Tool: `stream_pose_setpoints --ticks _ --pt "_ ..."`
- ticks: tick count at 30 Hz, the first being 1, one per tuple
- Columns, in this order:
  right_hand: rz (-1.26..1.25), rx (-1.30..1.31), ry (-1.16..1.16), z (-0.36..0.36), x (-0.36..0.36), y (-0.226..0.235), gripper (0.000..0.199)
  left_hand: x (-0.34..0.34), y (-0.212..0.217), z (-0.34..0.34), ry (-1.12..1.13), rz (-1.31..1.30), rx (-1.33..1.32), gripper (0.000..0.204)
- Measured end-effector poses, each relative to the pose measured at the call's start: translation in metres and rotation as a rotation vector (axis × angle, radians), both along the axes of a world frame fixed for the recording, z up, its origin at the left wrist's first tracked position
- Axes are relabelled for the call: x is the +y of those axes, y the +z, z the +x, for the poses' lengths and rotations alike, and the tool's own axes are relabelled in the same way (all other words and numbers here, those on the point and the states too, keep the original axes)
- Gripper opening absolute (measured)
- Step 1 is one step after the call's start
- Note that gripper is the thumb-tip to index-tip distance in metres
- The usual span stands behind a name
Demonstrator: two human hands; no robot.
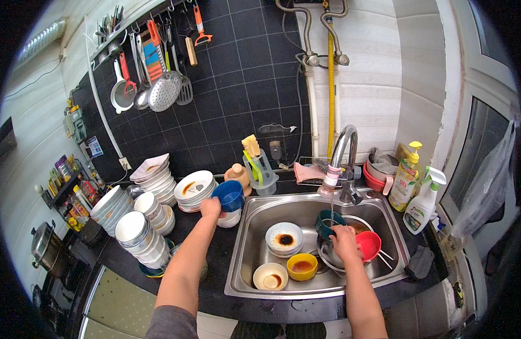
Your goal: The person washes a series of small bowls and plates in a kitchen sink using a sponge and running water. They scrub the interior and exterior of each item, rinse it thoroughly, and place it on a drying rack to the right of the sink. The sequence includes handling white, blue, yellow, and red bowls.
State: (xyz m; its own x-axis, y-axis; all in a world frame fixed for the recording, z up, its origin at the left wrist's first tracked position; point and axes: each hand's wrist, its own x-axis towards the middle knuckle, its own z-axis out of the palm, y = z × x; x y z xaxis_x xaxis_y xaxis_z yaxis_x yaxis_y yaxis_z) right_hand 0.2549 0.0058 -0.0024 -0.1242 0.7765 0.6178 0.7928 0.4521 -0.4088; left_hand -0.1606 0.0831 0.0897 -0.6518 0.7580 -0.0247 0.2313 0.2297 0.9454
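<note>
My left hand (210, 208) grips a blue bowl (231, 193) by its side, above a white bowl (230, 218) on the counter left of the sink. A thin stream from the tap (346, 148) runs down to a dark green bowl (323, 225), which my right hand (344, 243) holds tilted over the sink (244, 240). Next to that hand lies a red bowl (369, 245) in a metal basin (351, 219), partly hidden. Stained white dishes (284, 233), a yellow bowl (302, 270) and a cream bowl (266, 276) sit at the sink's left.
Stacks of white bowls (137, 229) and stained plates (193, 185) crowd the left counter. A clear holder with brushes (261, 172) stands behind the sink. At right are a yellow pump bottle (405, 178), a spray bottle (423, 204) and a dark cloth (421, 261).
</note>
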Motion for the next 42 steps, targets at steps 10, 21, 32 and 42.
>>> stream_pose_setpoints --ticks 10,21,32,42 --pt "-0.033 -0.026 0.017 0.0 0.0 0.002 0.025 -0.017 0.019 0.0 0.067 -0.518 0.569 0.031" --pt "-0.051 -0.032 0.022 0.0 -0.001 0.004 0.023 0.011 -0.022 -0.024 0.029 -0.648 0.626 0.029" --pt "-0.161 0.074 -0.025 -0.004 -0.008 0.016 0.024 -0.007 0.019 0.038 0.138 -0.16 1.023 0.037" --pt "-0.526 1.53 0.321 0.012 0.017 -0.015 0.023 -0.01 -0.022 0.164 -0.615 0.223 0.656 0.022"
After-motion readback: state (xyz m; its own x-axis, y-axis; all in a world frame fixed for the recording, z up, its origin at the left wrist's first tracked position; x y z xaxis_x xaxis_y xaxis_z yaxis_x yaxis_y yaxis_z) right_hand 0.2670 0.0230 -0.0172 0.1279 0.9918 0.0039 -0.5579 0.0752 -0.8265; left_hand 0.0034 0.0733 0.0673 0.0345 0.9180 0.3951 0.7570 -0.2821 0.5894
